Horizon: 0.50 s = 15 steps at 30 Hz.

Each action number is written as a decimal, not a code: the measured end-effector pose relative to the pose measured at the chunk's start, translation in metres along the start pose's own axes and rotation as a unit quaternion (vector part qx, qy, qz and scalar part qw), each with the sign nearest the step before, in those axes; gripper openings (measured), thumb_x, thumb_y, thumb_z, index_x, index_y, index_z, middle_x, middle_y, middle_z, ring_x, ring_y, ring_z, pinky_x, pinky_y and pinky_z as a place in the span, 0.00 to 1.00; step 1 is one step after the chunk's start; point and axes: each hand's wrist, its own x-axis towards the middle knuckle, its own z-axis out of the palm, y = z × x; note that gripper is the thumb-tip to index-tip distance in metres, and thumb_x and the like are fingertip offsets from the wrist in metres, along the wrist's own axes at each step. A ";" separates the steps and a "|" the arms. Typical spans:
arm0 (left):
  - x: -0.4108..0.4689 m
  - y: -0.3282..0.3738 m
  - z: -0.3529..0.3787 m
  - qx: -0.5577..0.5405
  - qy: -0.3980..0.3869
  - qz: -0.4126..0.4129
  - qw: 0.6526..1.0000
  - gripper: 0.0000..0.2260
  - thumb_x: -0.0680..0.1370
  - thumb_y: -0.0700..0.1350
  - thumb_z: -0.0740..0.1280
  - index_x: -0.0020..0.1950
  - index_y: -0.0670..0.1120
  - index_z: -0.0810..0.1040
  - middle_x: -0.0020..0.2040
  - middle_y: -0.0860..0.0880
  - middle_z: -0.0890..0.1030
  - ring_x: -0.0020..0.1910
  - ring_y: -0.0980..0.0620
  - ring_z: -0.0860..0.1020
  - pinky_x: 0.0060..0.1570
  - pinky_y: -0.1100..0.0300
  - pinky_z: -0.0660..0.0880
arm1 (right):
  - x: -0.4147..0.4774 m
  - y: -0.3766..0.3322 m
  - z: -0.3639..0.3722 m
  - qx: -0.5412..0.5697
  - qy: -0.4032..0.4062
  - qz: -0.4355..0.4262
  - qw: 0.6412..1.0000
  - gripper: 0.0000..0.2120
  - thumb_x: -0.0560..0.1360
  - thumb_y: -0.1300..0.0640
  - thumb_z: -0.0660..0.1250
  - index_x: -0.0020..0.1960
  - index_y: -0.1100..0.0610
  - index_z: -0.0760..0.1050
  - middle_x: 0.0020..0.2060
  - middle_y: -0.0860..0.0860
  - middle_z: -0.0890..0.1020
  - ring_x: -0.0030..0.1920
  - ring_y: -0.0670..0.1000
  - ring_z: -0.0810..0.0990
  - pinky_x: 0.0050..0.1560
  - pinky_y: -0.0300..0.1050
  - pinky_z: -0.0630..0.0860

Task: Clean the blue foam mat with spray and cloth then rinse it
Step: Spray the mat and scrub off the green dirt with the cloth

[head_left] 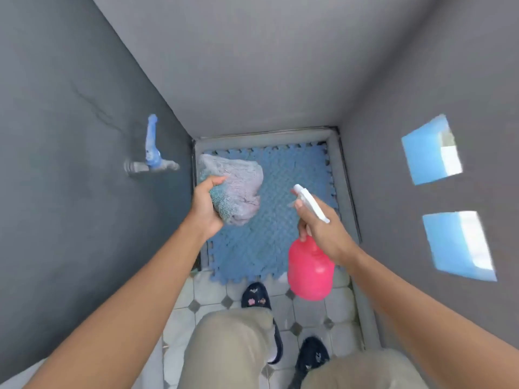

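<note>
Blue foam mat (269, 220) lay on floor (202, 293) against far wall. Left hand (206, 204) clutched cloth (238, 189); right hand (323, 228) fingers wrapped spray bottle (310, 272). Risk: nozzle aimed off-mat, spray wasted on tiles.

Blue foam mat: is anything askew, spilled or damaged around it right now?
Slightly. The blue foam mat lies skewed, its near edge spilling out of the recessed corner onto the tiled floor. The wall above the tap shows a thin crack. No spill visible.
</note>
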 end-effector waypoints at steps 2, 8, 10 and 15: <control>0.048 -0.042 -0.034 0.027 0.019 -0.013 0.999 0.14 0.79 0.44 0.58 0.59 0.39 0.77 0.56 0.39 0.83 0.57 0.39 0.80 0.65 0.41 0.71 | 0.008 0.081 0.005 0.007 -0.008 0.043 0.999 0.18 0.85 0.51 0.62 0.74 0.53 0.73 0.34 0.40 0.80 0.28 0.51 0.71 0.32 0.36 0.71; 0.184 -0.157 -0.126 0.113 0.050 -0.012 0.992 0.19 0.78 0.45 0.60 0.66 0.40 0.75 0.64 0.39 0.79 0.61 0.39 0.79 0.65 0.41 0.72 | 0.043 0.290 0.020 -0.061 -0.033 0.108 0.992 0.16 0.82 0.38 0.63 0.55 0.49 0.80 0.37 0.60 0.82 0.27 0.50 0.76 0.35 0.44 0.73; 0.218 -0.180 -0.149 0.129 0.051 0.005 0.990 0.20 0.77 0.45 0.59 0.67 0.39 0.74 0.64 0.39 0.79 0.62 0.39 0.78 0.64 0.43 0.73 | 0.057 0.339 0.030 -0.139 -0.048 0.092 0.985 0.24 0.80 0.35 0.63 0.42 0.55 0.77 0.32 0.53 0.77 0.30 0.46 0.73 0.37 0.43 0.70; 0.269 -0.209 -0.193 0.145 0.047 0.067 0.986 0.23 0.76 0.46 0.60 0.69 0.40 0.74 0.66 0.40 0.78 0.65 0.38 0.76 0.67 0.40 0.69 | 0.109 0.388 0.055 -0.252 -0.135 0.036 0.958 0.23 0.83 0.39 0.60 0.44 0.58 0.73 0.39 0.50 0.74 0.39 0.49 0.73 0.42 0.46 0.68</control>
